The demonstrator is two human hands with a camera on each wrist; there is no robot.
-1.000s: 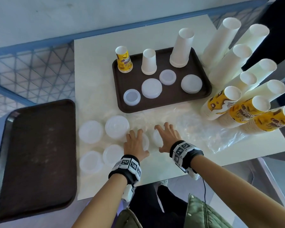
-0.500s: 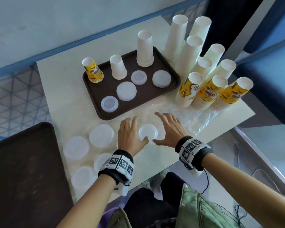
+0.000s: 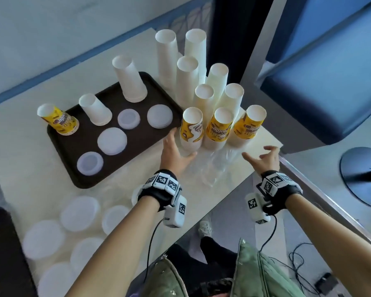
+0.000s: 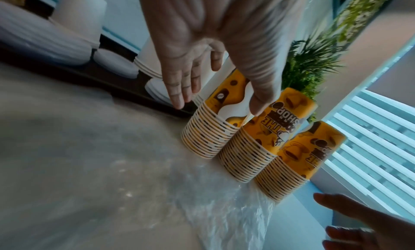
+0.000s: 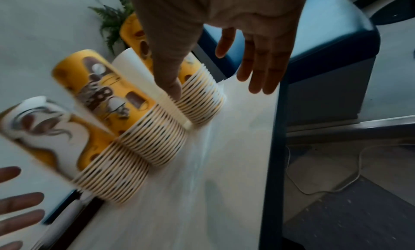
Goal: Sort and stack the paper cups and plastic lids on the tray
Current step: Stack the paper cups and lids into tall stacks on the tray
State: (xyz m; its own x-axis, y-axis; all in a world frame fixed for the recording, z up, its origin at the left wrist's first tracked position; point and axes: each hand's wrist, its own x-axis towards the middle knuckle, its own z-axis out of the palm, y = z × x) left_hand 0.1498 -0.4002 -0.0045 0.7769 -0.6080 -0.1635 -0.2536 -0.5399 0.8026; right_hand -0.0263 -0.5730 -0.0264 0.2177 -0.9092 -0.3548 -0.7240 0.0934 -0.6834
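Note:
A brown tray [image 3: 62, 151] holds a short yellow cup stack [image 3: 59, 122], two white cup stacks [image 3: 95, 112] [image 3: 131, 80] and several translucent lids [image 3: 111, 140]. Right of the tray three yellow printed cup stacks [image 3: 192, 127] [image 3: 220, 129] [image 3: 248, 127] stand upside down on the table. My left hand [image 3: 181, 144] [image 4: 219, 106] is open, its straight fingers on the left side of the leftmost yellow stack [image 4: 211, 135] and its thumb in front of that stack. My right hand [image 3: 258, 154] [image 5: 215, 90] is open with spread fingers beside the rightmost yellow stack [image 5: 197, 97], holding nothing.
Tall white cup stacks [image 3: 189, 82] crowd behind the yellow ones. Crumpled clear plastic wrap [image 3: 212, 166] lies between my hands. Loose lids [image 3: 79, 213] cover the table's near left. A second dark tray [image 3: 0, 254] sits lower left; the table's right edge [image 3: 266, 166] is under my right hand.
Both hands left the lid at the table's front and moved right to the yellow cup stacks. The head view swung right.

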